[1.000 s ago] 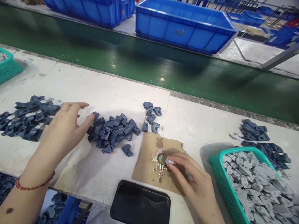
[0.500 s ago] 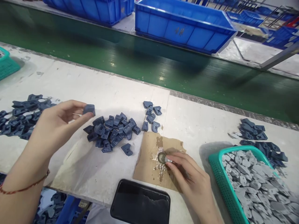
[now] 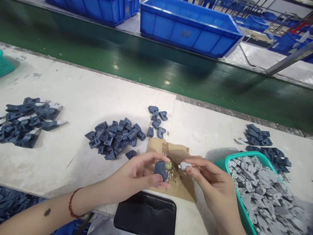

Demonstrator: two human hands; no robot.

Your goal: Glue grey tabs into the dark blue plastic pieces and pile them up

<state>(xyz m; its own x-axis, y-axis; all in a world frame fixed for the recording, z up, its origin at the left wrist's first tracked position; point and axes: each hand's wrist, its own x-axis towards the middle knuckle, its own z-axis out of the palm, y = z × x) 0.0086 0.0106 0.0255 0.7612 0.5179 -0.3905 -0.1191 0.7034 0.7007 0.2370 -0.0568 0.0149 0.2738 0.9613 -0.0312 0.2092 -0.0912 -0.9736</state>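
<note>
Between thumb and fingers, my left hand (image 3: 144, 176) grips a dark blue plastic part (image 3: 160, 170) over the cardboard piece (image 3: 181, 187). My right hand (image 3: 212, 182) pinches a small light grey plastic part (image 3: 185, 165), its narrow end pointing at the blue one; a gap separates the two. Just behind them, a small round cap of liquid (image 3: 168, 165) sits on the cardboard amid shiny wet splashes. A pile of dark blue parts (image 3: 117, 137) lies left of the cardboard, with several more blue parts (image 3: 156, 123) beyond it.
A green basket (image 3: 241, 204) full of grey parts stands at right, blue parts (image 3: 275, 156) behind it. Blue parts with grey pieces attached (image 3: 31, 120) lie far left. A black phone (image 3: 145, 213) rests at the front edge. Blue crates (image 3: 188, 31) stand beyond the green strip (image 3: 117, 62).
My left hand has come from the left pile to the cardboard with a blue part. My right hand has drawn the grey part slightly right, away from the liquid.
</note>
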